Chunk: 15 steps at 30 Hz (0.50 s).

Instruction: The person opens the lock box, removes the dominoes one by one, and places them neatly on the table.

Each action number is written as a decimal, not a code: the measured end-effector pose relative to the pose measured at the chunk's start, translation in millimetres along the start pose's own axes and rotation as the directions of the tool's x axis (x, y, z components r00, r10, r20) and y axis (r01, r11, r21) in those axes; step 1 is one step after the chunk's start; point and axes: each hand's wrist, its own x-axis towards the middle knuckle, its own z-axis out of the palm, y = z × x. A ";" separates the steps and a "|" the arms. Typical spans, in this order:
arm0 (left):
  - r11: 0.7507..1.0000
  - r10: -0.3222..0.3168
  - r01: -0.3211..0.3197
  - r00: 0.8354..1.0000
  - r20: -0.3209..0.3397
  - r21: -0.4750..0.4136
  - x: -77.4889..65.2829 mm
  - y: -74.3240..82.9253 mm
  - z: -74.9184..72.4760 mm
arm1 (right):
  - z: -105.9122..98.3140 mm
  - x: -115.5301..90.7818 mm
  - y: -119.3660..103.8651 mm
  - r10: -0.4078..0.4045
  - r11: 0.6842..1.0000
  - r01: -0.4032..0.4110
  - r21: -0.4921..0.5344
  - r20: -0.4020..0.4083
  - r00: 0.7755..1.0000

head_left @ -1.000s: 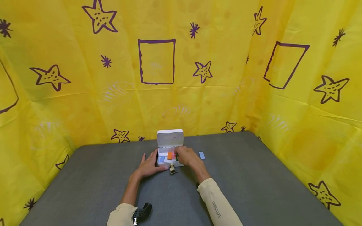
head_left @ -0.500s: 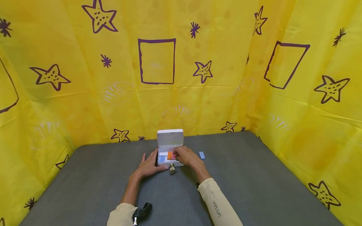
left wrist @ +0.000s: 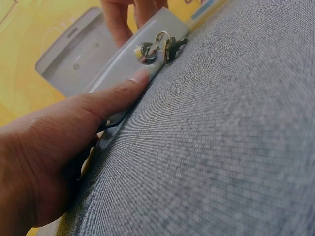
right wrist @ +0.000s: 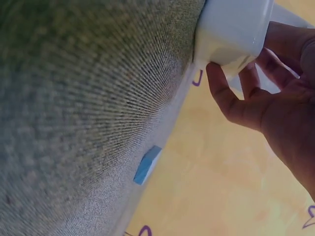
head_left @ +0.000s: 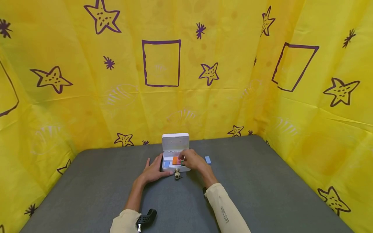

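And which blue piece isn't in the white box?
The blue piece on the grey table, right of the box; the other visible blue one is inside.

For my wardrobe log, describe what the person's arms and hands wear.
The left sleeve is pale beige with a black perforated strap near its cuff. The right sleeve, also beige, has dark lettering and something black at its cuff. The left hand and right hand are ungloved.

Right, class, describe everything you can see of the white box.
The white box stands on the grey table, its hinged lid raised at the back. It looks smooth and glossy, perhaps painted metal, with rounded corners. Keys hang from its front lock. Inside lie an orange piece, a blue piece and others. The left hand rests against its left end, thumb along the front; the right hand reaches inside.
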 end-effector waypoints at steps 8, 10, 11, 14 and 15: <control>1.000 -0.020 0.019 1.000 0.019 0.014 0.3 0.7 -1.5 | -5.1 -0.1 0.8 0.066 0.997 -0.064 0.051 -0.035 0.997; 1.000 -0.017 0.017 1.000 0.013 0.016 0.3 0.5 -0.8 | -6.3 0.5 1.9 0.079 0.994 -0.072 0.078 -0.089 0.993; 1.000 -0.015 0.015 1.000 0.009 0.014 0.0 0.4 -0.6 | -7.1 0.7 2.3 0.091 0.992 -0.080 0.093 -0.117 0.989; 1.000 -0.004 0.004 1.000 0.001 0.013 0.2 -0.5 0.6 | -9.1 1.9 3.1 0.120 0.986 -0.093 0.140 -0.198 0.973; 1.000 0.002 -0.002 1.000 0.002 0.015 0.4 -1.3 1.0 | -9.6 2.5 3.4 0.125 0.985 -0.093 0.148 -0.220 0.967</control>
